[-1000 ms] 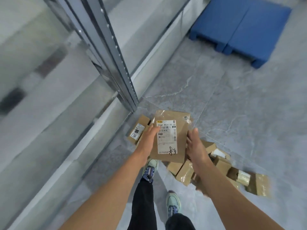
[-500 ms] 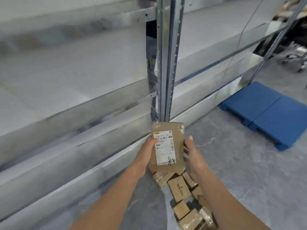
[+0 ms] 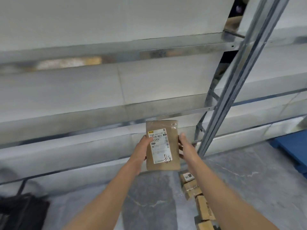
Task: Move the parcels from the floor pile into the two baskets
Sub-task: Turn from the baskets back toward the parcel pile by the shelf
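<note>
Flat brown cardboard parcel with a white printed label (image 3: pixel 173 146), held upright in the air in front of the grey metal shelving (image 3: pixel 232 100). The left hand (image 3: pixel 142 146) grips its left edge, thumb on the label; the right hand (image 3: pixel 184 145) grips its right edge. The pile of small brown parcels (image 3: pixel 194 190) lies on the grey marbled floor (image 3: pixel 149 205), below and to the right. A blue plastic pallet (image 3: pixel 292 150) sits at far right.

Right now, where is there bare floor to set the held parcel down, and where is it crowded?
Bare floor lies between the dark object at lower left and the parcel pile; more lies between that pile and the blue pallet. It is crowded along the pile, under the right forearm. The left hand and right hand grip the flat parcel by its sides.
</note>
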A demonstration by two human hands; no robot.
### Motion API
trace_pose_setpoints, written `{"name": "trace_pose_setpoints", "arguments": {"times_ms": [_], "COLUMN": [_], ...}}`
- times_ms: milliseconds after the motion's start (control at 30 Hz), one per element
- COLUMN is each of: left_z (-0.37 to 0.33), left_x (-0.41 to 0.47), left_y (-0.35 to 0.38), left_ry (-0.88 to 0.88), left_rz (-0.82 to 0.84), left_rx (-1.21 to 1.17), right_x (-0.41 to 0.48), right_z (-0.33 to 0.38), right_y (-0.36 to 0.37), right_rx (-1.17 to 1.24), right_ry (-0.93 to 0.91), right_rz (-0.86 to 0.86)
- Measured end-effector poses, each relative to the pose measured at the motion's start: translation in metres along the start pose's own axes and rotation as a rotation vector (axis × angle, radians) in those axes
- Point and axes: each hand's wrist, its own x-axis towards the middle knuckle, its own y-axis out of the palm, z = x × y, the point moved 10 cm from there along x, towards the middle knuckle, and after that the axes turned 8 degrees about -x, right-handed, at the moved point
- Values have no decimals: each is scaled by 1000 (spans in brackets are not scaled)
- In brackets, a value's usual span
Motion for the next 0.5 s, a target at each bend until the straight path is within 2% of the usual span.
{"name": "trace_pose_setpoints", "arguments": {"times_ms": [500], "left_z": [-12], "left_x": [-113], "left_y": [-266], "left_ry": [95], "left_rz": [-284], "left_rx": [-140], "right_x": [-60], "right_z": [57], "right_y": [278], "right_rx": [-122], "right_ry": [-112], "right_rz": [353]}}
